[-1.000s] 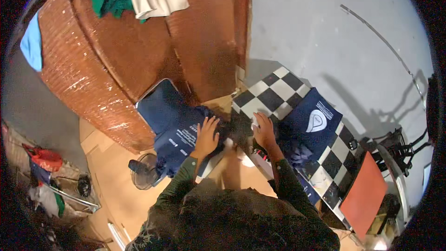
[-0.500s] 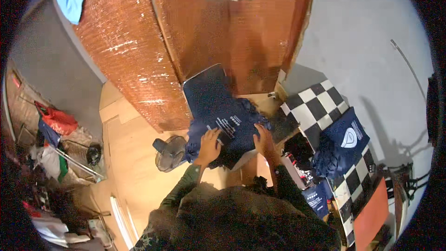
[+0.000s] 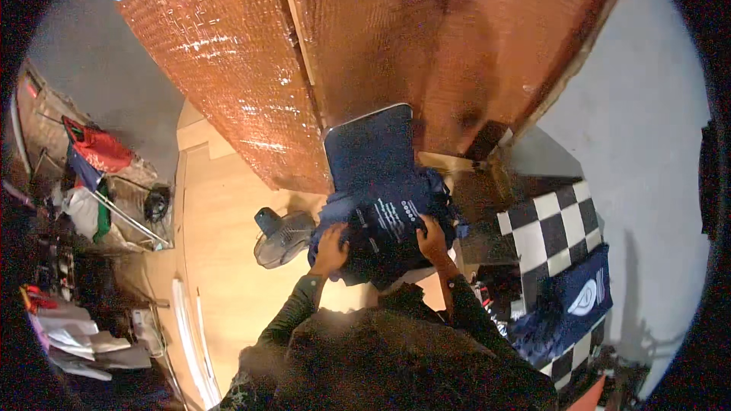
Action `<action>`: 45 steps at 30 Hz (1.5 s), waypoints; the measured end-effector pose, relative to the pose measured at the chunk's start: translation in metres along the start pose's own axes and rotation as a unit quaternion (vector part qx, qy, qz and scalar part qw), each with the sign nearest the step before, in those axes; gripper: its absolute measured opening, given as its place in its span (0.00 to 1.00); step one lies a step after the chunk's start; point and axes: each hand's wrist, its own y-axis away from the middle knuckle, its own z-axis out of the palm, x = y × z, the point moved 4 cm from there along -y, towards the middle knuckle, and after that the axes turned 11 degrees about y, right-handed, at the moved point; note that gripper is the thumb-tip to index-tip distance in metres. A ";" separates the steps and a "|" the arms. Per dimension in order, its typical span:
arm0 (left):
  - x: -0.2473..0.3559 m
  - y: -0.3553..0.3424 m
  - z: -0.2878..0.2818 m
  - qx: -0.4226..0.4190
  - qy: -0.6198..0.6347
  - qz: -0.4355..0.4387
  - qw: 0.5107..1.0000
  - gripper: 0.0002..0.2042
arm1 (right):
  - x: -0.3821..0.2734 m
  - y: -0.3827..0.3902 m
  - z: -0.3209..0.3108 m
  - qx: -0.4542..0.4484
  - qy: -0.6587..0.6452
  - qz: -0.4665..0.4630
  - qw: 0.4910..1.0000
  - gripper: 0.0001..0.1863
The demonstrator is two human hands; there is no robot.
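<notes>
A navy T-shirt (image 3: 373,202) with white printing lies over a flat, dark, round-cornered board (image 3: 369,137). The board's far end shows past the cloth, with a pale rim. At the shirt's near left side, my left hand (image 3: 330,251) has its fingers curled on the fabric, thumb toward the middle. My right hand (image 3: 432,239) grips the cloth at the near right, beside the printing. Bunched folds of the shirt gather along both sides of the board. What supports the board from below is hidden.
A small fan (image 3: 283,240) stands left of the board. To the right, another navy shirt (image 3: 571,297) with a white emblem lies on a black-and-white checked surface (image 3: 560,221). Brown wrapped panels (image 3: 221,53) rise beyond the board. Mixed clutter with a red cloth (image 3: 99,144) sits far left.
Both hands have gone from lying flatter on the shirt to curling at its sides. The shirt's printing sits nearer to me on the board, and the view has shifted.
</notes>
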 end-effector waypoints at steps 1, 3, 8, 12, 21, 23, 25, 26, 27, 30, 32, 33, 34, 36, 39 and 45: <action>-0.016 -0.010 0.005 0.015 0.025 -0.008 1.000 0.25 | 0.009 -0.013 0.009 -0.008 -0.002 -0.006 1.000 0.22; -0.051 -0.023 0.018 0.050 0.024 -0.015 0.998 0.25 | 0.032 -0.035 0.027 -0.027 -0.008 -0.011 1.000 0.21; -0.164 -0.027 0.052 0.110 0.281 -0.165 0.939 0.19 | 0.115 -0.076 0.093 -0.187 -0.116 0.101 0.970 0.23; -0.234 -0.010 0.073 0.204 0.474 -0.318 0.795 0.16 | 0.139 -0.098 0.116 0.100 0.004 -0.158 0.982 0.20; -0.248 -0.046 0.074 0.150 0.035 -0.315 0.937 0.26 | 0.203 -0.150 0.155 -0.150 -0.032 -0.044 0.987 0.20; -0.248 -0.049 0.079 0.225 0.166 -0.406 0.870 0.25 | 0.208 -0.159 0.164 -0.163 -0.031 -0.044 0.985 0.20; -0.245 -0.056 0.079 0.210 0.107 -0.417 0.878 0.27 | 0.212 -0.166 0.174 -0.174 -0.031 -0.042 0.983 0.20; -0.242 -0.055 0.080 0.225 0.109 -0.413 0.876 0.27 | 0.214 -0.169 0.178 -0.178 -0.032 -0.042 0.983 0.20; -0.241 -0.054 0.080 0.236 0.110 -0.427 0.866 0.26 | 0.214 -0.171 0.182 -0.181 -0.032 -0.041 0.982 0.20; -0.237 -0.061 0.078 0.217 0.034 -0.323 0.920 0.23 | 0.215 -0.176 0.190 -0.188 -0.035 -0.038 0.981 0.20; -0.243 -0.053 0.083 0.243 0.066 -0.350 0.902 0.23 | 0.215 -0.180 0.192 -0.190 -0.035 -0.036 0.981 0.20; -0.251 -0.045 0.087 0.259 0.099 -0.413 0.867 0.22 | 0.216 -0.181 0.192 -0.189 -0.035 -0.035 0.981 0.20; -0.258 -0.042 0.089 0.260 0.098 -0.414 0.867 0.22 | 0.216 -0.182 0.192 -0.191 -0.035 -0.034 0.980 0.20; -0.276 -0.038 0.095 0.312 0.226 -0.375 0.843 0.17 | 0.216 -0.183 0.191 -0.191 -0.034 -0.031 0.981 0.21; -0.290 -0.032 0.098 0.301 0.182 -0.384 0.854 0.13 | 0.215 -0.185 0.188 -0.188 -0.031 -0.026 0.981 0.21; -0.245 -0.045 0.081 0.259 -0.036 -0.318 0.911 0.12 | 0.213 -0.187 0.182 -0.173 -0.028 -0.010 0.984 0.21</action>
